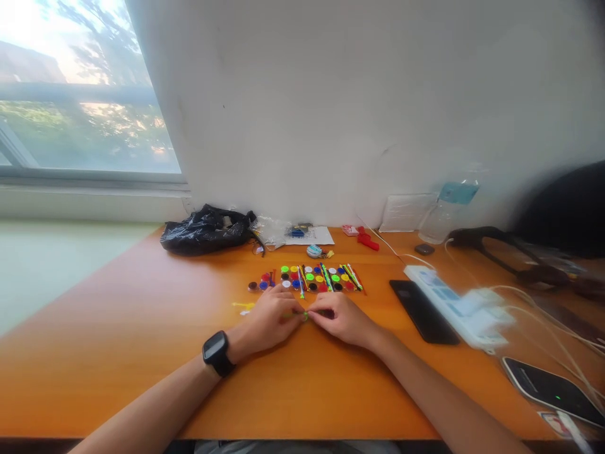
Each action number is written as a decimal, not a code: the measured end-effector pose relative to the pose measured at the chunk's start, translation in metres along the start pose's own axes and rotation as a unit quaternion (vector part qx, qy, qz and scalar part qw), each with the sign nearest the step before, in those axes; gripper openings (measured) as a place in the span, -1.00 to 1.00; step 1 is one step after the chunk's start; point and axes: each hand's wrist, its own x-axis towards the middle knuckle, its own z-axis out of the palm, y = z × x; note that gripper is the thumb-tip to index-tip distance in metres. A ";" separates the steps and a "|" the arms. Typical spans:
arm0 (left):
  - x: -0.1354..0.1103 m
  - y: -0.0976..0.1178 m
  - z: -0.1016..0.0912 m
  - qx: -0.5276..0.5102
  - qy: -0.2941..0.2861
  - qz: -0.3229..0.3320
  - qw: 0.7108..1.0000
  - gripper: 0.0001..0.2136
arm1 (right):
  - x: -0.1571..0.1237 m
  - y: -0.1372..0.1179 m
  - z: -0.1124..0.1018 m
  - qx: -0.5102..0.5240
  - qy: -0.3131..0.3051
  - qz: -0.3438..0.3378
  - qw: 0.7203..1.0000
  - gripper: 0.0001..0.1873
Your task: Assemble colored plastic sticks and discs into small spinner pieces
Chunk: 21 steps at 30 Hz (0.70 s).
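Observation:
My left hand (270,317), with a black watch (218,353) on its wrist, is closed in a pinch at the middle of the table. Fingertip to fingertip with it, my right hand (344,319) pinches too. Between them shows a small green piece (305,316), mostly hidden by the fingers, so its exact kind is unclear. Just beyond the hands lie rows of coloured round discs (309,277) and thin coloured plastic sticks (326,276). A yellow plastic piece (242,305) and a small white piece (244,313) lie left of my left hand.
A black plastic bag (208,230), a paper sheet (319,236), a round tin (314,251) and a red item (367,239) lie toward the wall. To the right are a black phone (422,312), a white power strip (449,302) with cables and a clear bottle (437,217).

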 end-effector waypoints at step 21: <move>0.003 0.011 0.000 0.055 0.000 -0.047 0.997 -0.87 | 0.001 0.004 0.008 -0.011 0.001 0.013 1.000 -0.75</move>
